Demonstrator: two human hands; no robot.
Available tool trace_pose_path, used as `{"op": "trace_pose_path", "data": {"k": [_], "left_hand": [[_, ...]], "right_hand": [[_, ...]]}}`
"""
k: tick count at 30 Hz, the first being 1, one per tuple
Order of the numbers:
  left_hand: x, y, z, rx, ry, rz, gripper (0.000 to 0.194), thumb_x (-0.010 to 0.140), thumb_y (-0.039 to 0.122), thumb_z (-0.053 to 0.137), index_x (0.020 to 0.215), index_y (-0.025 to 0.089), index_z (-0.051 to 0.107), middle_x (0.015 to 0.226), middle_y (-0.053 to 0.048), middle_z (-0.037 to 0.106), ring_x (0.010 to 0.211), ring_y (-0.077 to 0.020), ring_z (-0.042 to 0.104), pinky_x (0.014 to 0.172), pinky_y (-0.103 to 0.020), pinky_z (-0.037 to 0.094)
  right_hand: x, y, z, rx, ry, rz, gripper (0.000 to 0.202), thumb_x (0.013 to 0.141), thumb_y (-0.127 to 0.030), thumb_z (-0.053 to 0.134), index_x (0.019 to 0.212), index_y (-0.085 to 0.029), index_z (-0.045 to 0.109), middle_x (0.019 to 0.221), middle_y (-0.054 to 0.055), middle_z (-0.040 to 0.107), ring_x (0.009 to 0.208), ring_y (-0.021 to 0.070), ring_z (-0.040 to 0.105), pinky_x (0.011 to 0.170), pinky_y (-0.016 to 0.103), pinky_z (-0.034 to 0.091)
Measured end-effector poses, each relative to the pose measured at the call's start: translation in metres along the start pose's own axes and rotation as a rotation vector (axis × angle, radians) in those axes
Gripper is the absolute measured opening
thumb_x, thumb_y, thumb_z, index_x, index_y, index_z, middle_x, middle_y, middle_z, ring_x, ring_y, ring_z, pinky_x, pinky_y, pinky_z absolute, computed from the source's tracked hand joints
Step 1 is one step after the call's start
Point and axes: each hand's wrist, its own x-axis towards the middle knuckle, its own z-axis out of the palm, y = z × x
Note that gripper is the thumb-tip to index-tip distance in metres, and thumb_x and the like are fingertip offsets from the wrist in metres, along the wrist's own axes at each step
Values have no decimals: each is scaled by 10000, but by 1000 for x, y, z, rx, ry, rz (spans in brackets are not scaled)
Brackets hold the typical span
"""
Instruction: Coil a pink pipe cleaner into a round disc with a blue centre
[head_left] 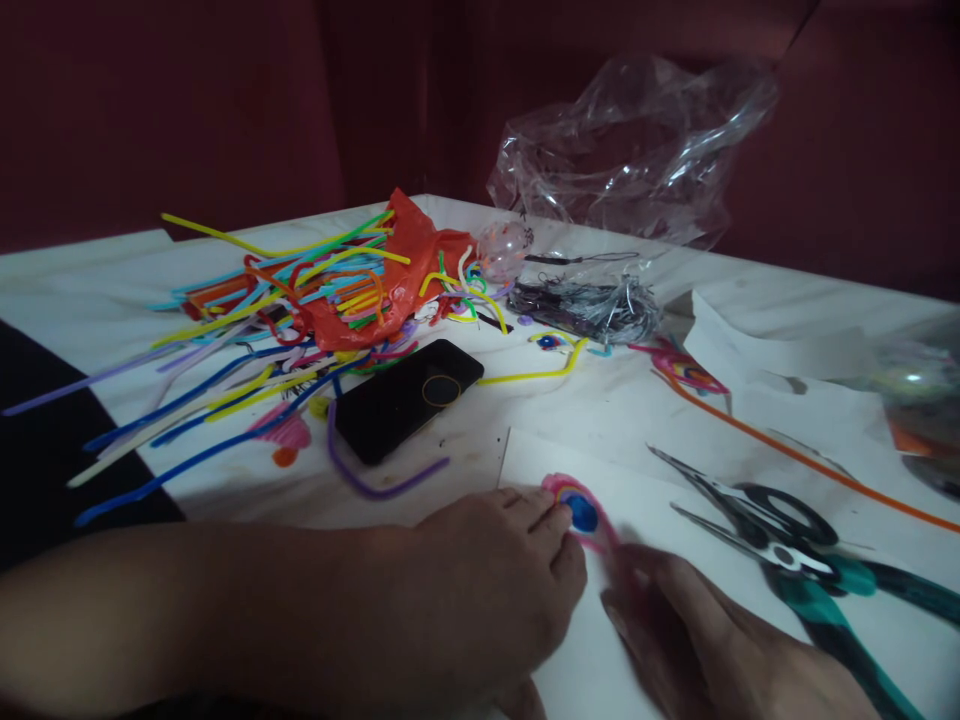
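My left hand (502, 570) rests on the white table (600, 420) with its fingertips pressing a small coil of pipe cleaner (579, 510), pink around a blue centre. My right hand (690, 630) lies just right of it, fingers touching the coil's pink tail; the hand is blurred. The coil sits on a white sheet of paper (675, 500). Both hands hold the coil flat against the paper.
Open scissors (757, 520) and teal-handled pliers (847, 600) lie right of my hands. A black phone (405, 398) lies ahead, with a pile of coloured pipe cleaners (285, 300) and an orange bag (405, 270) behind. Clear plastic bag (637, 150), wire bundle (592, 305), orange pipe cleaner (787, 450).
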Motion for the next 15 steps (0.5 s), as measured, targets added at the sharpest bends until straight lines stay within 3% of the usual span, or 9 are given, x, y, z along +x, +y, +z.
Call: {"op": "trace_pose_path", "data": {"k": [6,10,15], "left_hand": [[0,0,3,16,50,-5,651,879,525,453,1209,-35,486,1283,-275,496,1211,-332,466,1009,-401,364],[0,0,2,23,26,2,472,907,352,441,1180,-27,508,1252,-254,527,1180,-314,490,998,-392,370],[1,0,3,22,28,-5,747,841,629,435,1186,-30,502,1242,-256,530,1163,-325,494,1004,-391,362]], "right_hand": [[0,3,-1,-73,-29,-102,367,1025,-276,263,1316,-115,418,860,69,605,499,137,587,331,178,458],[12,1,-7,10,-22,-53,311,1026,-270,251,1205,-158,480,912,57,639,508,136,608,377,173,485],[22,-2,-6,124,-51,88,287,1032,-342,274,891,-231,498,572,-66,570,393,137,555,293,186,380]]}}
